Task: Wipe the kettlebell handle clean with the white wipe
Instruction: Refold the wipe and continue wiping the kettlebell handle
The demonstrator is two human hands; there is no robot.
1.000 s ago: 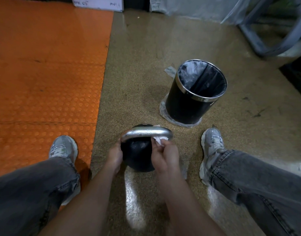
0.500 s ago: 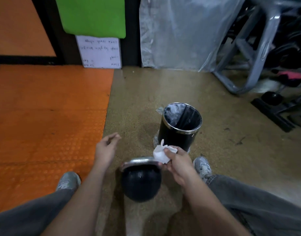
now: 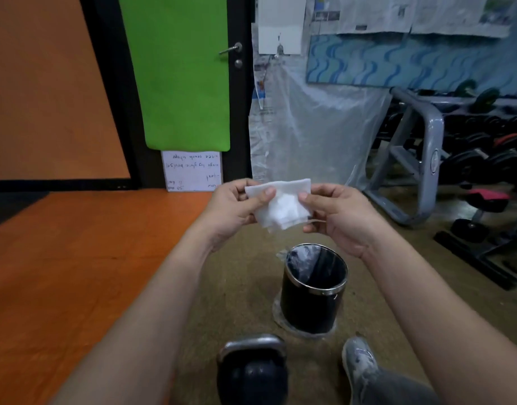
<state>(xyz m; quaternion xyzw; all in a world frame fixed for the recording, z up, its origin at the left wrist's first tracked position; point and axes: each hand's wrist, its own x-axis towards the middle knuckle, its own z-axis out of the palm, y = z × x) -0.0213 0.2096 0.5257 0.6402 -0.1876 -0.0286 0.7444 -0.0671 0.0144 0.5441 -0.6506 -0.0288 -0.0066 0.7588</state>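
We hold the white wipe up in front of us, well above the floor, with both hands; the left hand pinches its left edge between thumb and fingers, and the right hand pinches its right edge the same way, so each grip is closed on the cloth and the wipe hangs between them, partly spread and partly bunched. We judge this to be a pause in the wiping: the cloth is being opened or refolded, perhaps to find a fresh face, or checked before it is thrown away; we cannot tell which.

The kettlebell stands on the floor below our forearms, near the bottom edge of the view, untouched by either hand; its silver handle arches over the black ball. If more wiping is meant, the next move calls for bringing the wipe down, wrapping it over the handle and running it along the bar, with one hand free to steady the weight.

Just beyond the kettlebell stands a black bin with a silver rim and a plastic liner; a grey shoe rests to its right. The floor here is speckled brown; an orange mat lies to the left. Ahead are a green door panel, a handwritten notice, hanging plastic sheeting, and a grey rack of dark weights on the right.
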